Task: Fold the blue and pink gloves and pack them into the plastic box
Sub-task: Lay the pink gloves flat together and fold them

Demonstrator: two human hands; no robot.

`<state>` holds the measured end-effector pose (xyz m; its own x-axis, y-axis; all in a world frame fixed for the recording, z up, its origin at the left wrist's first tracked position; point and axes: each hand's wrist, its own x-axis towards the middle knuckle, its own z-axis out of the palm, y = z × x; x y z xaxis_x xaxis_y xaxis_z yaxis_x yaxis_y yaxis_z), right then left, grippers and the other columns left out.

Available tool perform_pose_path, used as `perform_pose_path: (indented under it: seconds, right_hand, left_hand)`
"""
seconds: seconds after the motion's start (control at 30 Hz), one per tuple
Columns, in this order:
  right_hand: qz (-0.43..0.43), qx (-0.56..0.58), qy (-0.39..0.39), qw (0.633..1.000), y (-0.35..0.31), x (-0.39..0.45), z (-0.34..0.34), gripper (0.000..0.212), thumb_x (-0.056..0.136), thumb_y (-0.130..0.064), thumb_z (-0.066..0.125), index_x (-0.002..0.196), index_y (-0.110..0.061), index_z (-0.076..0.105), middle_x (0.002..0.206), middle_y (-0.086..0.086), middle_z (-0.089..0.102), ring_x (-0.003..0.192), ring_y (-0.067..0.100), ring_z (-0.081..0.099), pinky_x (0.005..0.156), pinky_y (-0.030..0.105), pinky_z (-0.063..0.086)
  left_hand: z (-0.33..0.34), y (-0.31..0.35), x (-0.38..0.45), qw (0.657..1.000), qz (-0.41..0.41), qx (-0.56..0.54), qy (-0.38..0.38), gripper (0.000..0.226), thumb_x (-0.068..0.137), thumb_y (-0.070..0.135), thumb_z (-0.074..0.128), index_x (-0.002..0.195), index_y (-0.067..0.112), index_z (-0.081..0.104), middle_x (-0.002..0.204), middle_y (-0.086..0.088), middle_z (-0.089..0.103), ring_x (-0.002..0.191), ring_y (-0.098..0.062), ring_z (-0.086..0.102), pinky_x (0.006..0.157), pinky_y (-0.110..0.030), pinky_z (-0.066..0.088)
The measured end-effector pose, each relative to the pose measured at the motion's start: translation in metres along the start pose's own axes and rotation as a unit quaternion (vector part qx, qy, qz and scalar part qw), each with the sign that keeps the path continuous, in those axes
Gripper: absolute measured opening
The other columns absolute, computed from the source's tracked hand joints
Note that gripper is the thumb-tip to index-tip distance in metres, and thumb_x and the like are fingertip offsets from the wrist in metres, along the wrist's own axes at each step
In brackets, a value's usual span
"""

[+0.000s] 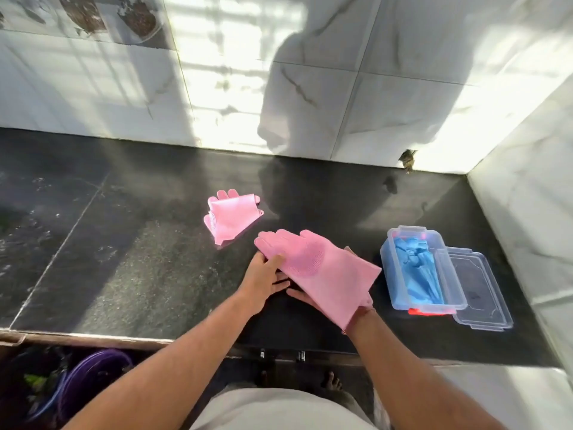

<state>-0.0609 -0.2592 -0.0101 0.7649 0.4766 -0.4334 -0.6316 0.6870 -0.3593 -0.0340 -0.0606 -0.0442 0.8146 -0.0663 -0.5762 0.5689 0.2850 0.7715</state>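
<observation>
White marble-look wall tiles [310, 88] back and right, strong sunlight patches plus a person's shadow on them. Dark speckled stone counter [124, 259] runs below; landmark for positions = clear rectangular plastic box [391, 274], which sits on the counter near the right wall.

Box contents: blue rubber gloves [418, 271], folded/bunched, lying lengthwise inside. Red latch tabs visible at near and far ends of box. Clear plastic lid [483, 293] lies flat on counter, touching or just beside the box's right side, can't tell which.

Pink silicone glove w/ bristled palm patch [319, 268]: just left of box, unfolded, held above the counter, finger end pointing away-left, cuff end toward the person.

L hand [263, 274]: left of box, at the glove's finger end; thumb on top of the glove edge, fingers curled under – pinching it.

R hand [356, 315]: mostly hidden under the glove's cuff half, fingertips showing at its near and far edges. Supports the glove from below; whether fingers are curled or flat – cannot tell.

Second pink silicone glove, folded [232, 217]: on counter, well left of box and further back, cuff folded over the finger part, fingertips sticking out at far edge. Not touched.

Below counter edge, far left of box: purple hose coil [93, 377], partly in shadow. Person's bare toes [331, 378] visible below the counter front.
</observation>
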Motion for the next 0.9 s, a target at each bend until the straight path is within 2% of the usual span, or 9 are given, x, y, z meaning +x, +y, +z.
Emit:
perform_pose_path:
  seconds: [0.07, 0.17, 0.23, 0.33, 0.43, 0.53, 0.6, 0.77, 0.9]
  right_hand:
    - [0.022, -0.024, 0.013, 0.999, -0.002, -0.005, -0.006, 0.082, 0.095, -0.076, 0.058, 0.156, -0.022, 0.059, 0.16, 0.022, 0.055, 0.149, 0.053, 0.048, 0.122, 0.078, 0.03]
    - [0.016, -0.105, 0.105, 0.989, 0.002, -0.013, -0.017, 0.077, 0.093, -0.084, 0.053, 0.145, -0.029, 0.069, 0.145, 0.015, 0.071, 0.122, 0.041, 0.073, 0.099, 0.059, 0.059]
    - [0.03, -0.194, 0.151, 0.969, 0.009, -0.016, -0.018, 0.059, 0.104, -0.069, 0.052, 0.137, -0.026, 0.074, 0.135, 0.012, 0.076, 0.113, 0.034, 0.077, 0.09, 0.051, 0.064]
    - [0.015, -0.316, 0.244, 0.917, 0.016, -0.014, -0.023, 0.026, 0.108, -0.026, 0.064, 0.132, -0.019, 0.071, 0.126, 0.012, 0.079, 0.11, 0.032, 0.079, 0.082, 0.047, 0.069]
    - [0.009, -0.389, 0.288, 0.875, 0.021, -0.006, -0.025, 0.031, 0.102, -0.008, 0.066, 0.13, -0.021, 0.068, 0.123, 0.006, 0.077, 0.108, 0.029, 0.077, 0.074, 0.048, 0.071]
    - [0.016, -0.47, 0.309, 0.827, 0.021, 0.0, -0.026, 0.041, 0.097, -0.007, 0.074, 0.132, -0.023, 0.062, 0.116, 0.005, 0.075, 0.097, 0.026, 0.079, 0.063, 0.041, 0.069]
    - [0.019, -0.513, 0.32, 0.796, 0.023, 0.004, -0.029, 0.042, 0.094, -0.008, 0.078, 0.13, -0.024, 0.063, 0.11, 0.007, 0.076, 0.089, 0.024, 0.08, 0.058, 0.037, 0.068]
    - [0.033, -0.586, 0.313, 0.747, 0.03, 0.007, -0.036, 0.031, 0.089, -0.01, 0.08, 0.108, -0.03, 0.066, 0.096, 0.003, 0.079, 0.074, 0.019, 0.082, 0.056, 0.035, 0.068]
    - [0.03, -0.605, 0.301, 0.737, 0.035, 0.005, -0.039, 0.033, 0.085, -0.011, 0.079, 0.106, -0.031, 0.064, 0.086, 0.004, 0.081, 0.067, 0.017, 0.081, 0.056, 0.036, 0.068]
  left_hand:
    - [0.001, 0.01, 0.011, 1.0, 0.005, -0.024, 0.009, 0.039, 0.108, 0.011, 0.052, 0.143, 0.026, 0.062, 0.131, -0.009, 0.078, 0.106, -0.028, 0.079, 0.078, -0.039, 0.067]
    - [0.001, 0.022, 0.022, 1.0, 0.021, 0.0, -0.005, 0.046, 0.107, 0.002, 0.047, 0.146, 0.023, 0.06, 0.138, -0.009, 0.074, 0.115, -0.029, 0.075, 0.085, -0.044, 0.065]
    - [0.002, 0.026, 0.029, 0.999, 0.031, 0.035, -0.008, 0.045, 0.11, 0.003, 0.046, 0.148, 0.023, 0.06, 0.14, -0.007, 0.073, 0.121, -0.029, 0.073, 0.093, -0.049, 0.065]
    - [0.001, 0.03, 0.038, 0.995, 0.039, 0.094, 0.01, 0.046, 0.11, 0.002, 0.047, 0.149, 0.023, 0.06, 0.14, -0.007, 0.073, 0.128, -0.031, 0.071, 0.105, -0.056, 0.061]
    - [-0.002, 0.031, 0.044, 0.986, 0.073, 0.149, 0.036, 0.047, 0.107, 0.0, 0.052, 0.149, 0.019, 0.061, 0.14, -0.008, 0.073, 0.129, -0.031, 0.07, 0.106, -0.053, 0.06]
    - [-0.001, 0.029, 0.048, 0.958, 0.141, 0.236, 0.078, 0.067, 0.101, -0.001, 0.061, 0.164, 0.014, 0.044, 0.156, -0.009, 0.06, 0.144, -0.03, 0.057, 0.121, -0.049, 0.048]
    - [0.001, 0.024, 0.048, 0.908, 0.202, 0.35, 0.108, 0.084, 0.098, 0.003, 0.068, 0.171, 0.012, 0.028, 0.171, -0.011, 0.042, 0.159, -0.032, 0.038, 0.132, -0.049, 0.033]
    - [-0.001, -0.007, 0.042, 0.681, 0.306, 0.665, 0.03, 0.093, 0.105, 0.034, 0.05, 0.175, 0.026, -0.01, 0.184, 0.003, -0.016, 0.169, -0.027, -0.018, 0.136, -0.052, -0.002]
    - [-0.005, -0.037, 0.041, 0.613, 0.251, 0.748, -0.039, 0.074, 0.111, 0.05, 0.018, 0.166, 0.035, -0.03, 0.177, 0.009, -0.036, 0.165, -0.024, -0.031, 0.136, -0.057, -0.011]
